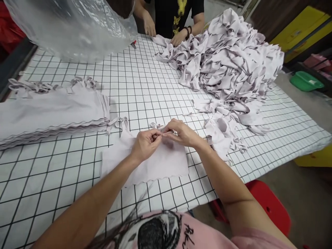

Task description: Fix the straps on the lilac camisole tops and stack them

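Note:
A pale lilac camisole (pixel 166 162) lies flat on the table in front of me, its thin straps toward the far side. My left hand (pixel 146 143) is closed in a pinch on the camisole's upper edge near the middle. Close against it, my right hand (pixel 180 133) has thumb and fingers pressed together on the same edge. A thin pale strand or hem shows between the fingertips; which of these it is I cannot tell. One strap (pixel 121 124) rests loose on the cloth to the left of my hands.
A neat stack of camisoles (pixel 52 110) lies at left on the checked tablecloth (pixel 129 86). A large loose heap of garments (pixel 233 58) fills the far right. Across the table, a person's hands (pixel 178 37) touch a garment. Clear plastic (pixel 85 31) hangs over the far left; a red stool (pixel 269 204) stands at right.

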Motion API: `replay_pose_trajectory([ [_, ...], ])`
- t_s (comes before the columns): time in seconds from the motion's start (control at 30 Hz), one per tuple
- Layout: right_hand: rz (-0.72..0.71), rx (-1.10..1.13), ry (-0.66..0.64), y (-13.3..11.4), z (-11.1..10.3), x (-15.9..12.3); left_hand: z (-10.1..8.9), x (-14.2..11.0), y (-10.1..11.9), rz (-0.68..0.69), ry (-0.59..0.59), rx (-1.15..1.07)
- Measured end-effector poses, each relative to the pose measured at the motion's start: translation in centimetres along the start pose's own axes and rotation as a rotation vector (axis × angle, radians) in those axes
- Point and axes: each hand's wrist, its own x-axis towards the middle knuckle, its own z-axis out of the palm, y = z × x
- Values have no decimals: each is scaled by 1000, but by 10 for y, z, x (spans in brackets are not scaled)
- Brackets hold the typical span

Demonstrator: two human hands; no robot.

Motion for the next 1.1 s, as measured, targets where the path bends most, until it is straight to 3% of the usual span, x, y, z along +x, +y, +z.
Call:
replay_pose_trajectory([
  [0.1,16,4,31,-1,2,-11,-3,-5,1,64,-34,71],
  [0.23,42,90,124,-5,17,-24,-6,-15,-6,205,-83,434],
  [0.33,82,127,164,-2,32,-30,-5,-22,-13,215,-87,604],
  [0.53,85,89,146,6,46,-30,3,-24,-20,159,-67,557],
  [1.1,23,-10,150,-5,46,-30,8,-19,-16,50,-52,449],
])
